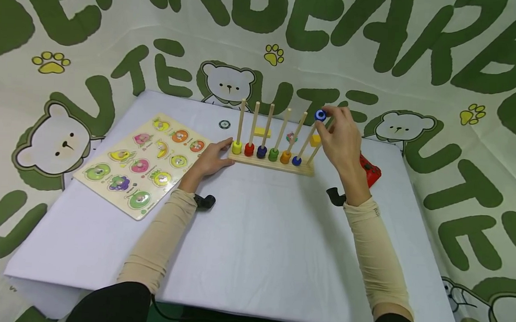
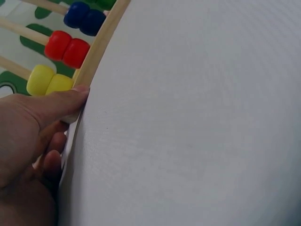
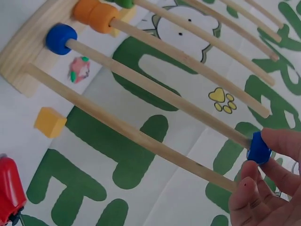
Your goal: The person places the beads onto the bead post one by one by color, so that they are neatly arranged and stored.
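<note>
A wooden bead rack (image 1: 272, 163) with several upright rods stands at the middle back of the white table (image 1: 263, 238). Beads sit at the rod feet: yellow (image 1: 237, 147), red (image 1: 249, 149), dark blue, green, orange and blue (image 1: 297, 160). My right hand (image 1: 324, 118) pinches a blue bead (image 1: 320, 115) at the tip of the sixth rod; in the right wrist view the bead (image 3: 258, 148) is threaded on that rod's end between my fingertips (image 3: 277, 141). My left hand (image 1: 215, 159) grips the rack's left end, thumb (image 2: 66, 101) on the base edge (image 2: 96, 47) beside the yellow beads (image 2: 47, 81).
A fruit peg puzzle board (image 1: 141, 160) lies at the left. Behind the rack are a yellow block (image 1: 262, 131), a small yellow cube (image 3: 51, 121) and a pink piece (image 3: 79, 69). A red toy (image 1: 370, 169) sits behind my right wrist. Bear-print cloth surrounds the table.
</note>
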A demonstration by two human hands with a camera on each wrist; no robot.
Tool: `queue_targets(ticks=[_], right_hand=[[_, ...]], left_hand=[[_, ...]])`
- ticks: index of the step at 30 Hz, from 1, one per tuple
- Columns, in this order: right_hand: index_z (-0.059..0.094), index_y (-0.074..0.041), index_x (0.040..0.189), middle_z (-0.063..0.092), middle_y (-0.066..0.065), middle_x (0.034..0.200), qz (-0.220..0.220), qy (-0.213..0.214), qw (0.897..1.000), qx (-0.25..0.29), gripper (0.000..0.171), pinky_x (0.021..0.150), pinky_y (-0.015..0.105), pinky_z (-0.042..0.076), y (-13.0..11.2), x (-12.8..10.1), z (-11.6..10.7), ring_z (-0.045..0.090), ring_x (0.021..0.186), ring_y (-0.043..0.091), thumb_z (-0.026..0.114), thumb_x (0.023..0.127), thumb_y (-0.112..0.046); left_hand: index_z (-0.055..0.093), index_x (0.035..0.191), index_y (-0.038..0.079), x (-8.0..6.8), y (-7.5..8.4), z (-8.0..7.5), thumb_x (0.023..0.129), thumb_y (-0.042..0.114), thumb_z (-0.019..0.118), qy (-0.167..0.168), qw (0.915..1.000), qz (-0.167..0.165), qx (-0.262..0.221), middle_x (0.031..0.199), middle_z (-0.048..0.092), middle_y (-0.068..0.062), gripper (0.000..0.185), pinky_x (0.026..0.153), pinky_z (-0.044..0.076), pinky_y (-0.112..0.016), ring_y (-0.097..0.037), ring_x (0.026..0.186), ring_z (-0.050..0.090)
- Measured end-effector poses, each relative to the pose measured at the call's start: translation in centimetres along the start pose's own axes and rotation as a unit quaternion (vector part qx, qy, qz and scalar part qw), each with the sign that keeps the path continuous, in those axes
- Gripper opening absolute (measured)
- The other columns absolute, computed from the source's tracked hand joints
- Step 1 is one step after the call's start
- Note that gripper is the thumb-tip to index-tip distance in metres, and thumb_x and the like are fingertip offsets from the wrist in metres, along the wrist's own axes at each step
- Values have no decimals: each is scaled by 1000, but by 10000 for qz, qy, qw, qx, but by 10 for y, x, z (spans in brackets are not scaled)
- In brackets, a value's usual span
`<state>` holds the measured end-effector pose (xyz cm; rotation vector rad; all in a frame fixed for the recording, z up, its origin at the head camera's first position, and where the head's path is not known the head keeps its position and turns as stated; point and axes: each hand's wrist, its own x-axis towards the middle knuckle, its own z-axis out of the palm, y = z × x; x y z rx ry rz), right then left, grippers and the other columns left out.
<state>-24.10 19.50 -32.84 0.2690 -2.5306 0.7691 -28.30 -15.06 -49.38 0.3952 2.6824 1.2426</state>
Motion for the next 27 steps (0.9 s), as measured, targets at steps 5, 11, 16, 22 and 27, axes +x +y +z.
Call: queue_targets(ticks=[5,11,16,22,27], right_hand=[[66,-5,142,64,18,126,190,-307,9993,-133,39,63,36,42,1,2,3,60,81,30,66,107,-23],[65,-3,144,63,17,126,194,-393,9989,-192,43,62,37,44,4,-1,7,61,81,30,66,107,-25],[63,-4,146,62,18,133,179,-383,9990,-141,45,63,37,45,6,-4,7,61,79,29,66,106,-23],[57,-6,153,58,18,145,113,-440,9990,14,51,64,37,46,8,-7,10,62,81,30,66,106,-26],[44,-6,160,44,16,164,-69,-321,9987,395,63,69,41,57,8,-22,15,72,99,34,68,106,-28]], left_hand=[[33,168,8,0,-1,-1,100,17,75,-11,10000,-67,-11,158,51,-27,80,132,26,-54,-40,155,40],[33,168,7,0,-2,1,100,17,75,14,10000,-70,-26,159,51,-26,80,132,26,-54,-40,155,40],[32,168,7,0,1,0,100,16,75,12,10000,-77,-11,159,51,-27,81,132,25,-53,-40,155,39],[31,169,7,1,-1,0,100,16,75,47,9999,-98,-21,159,51,-26,81,132,25,-53,-40,156,38],[23,171,6,-8,0,-1,103,24,72,9,9995,-296,-81,169,40,-21,86,133,22,-53,-39,159,33]])
